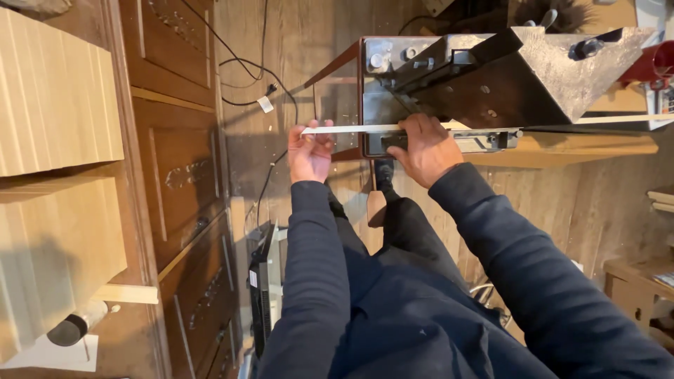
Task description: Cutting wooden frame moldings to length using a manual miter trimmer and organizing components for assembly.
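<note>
Left hand (309, 153): fingers pinched around free end of thin pale wood strip (351, 129), gripping it. Right hand (428, 149): fingers curled down over strip, pressing it against front edge of metal machine (491, 77). Strip long axis horizontal, left to right, passing under both hands and on along machine's front rail (484, 140) toward the right. Right hand nearer machine body; left hand out in open air, beyond machine's left edge. Dark wooden cabinet (182, 161) well apart at left.
</note>
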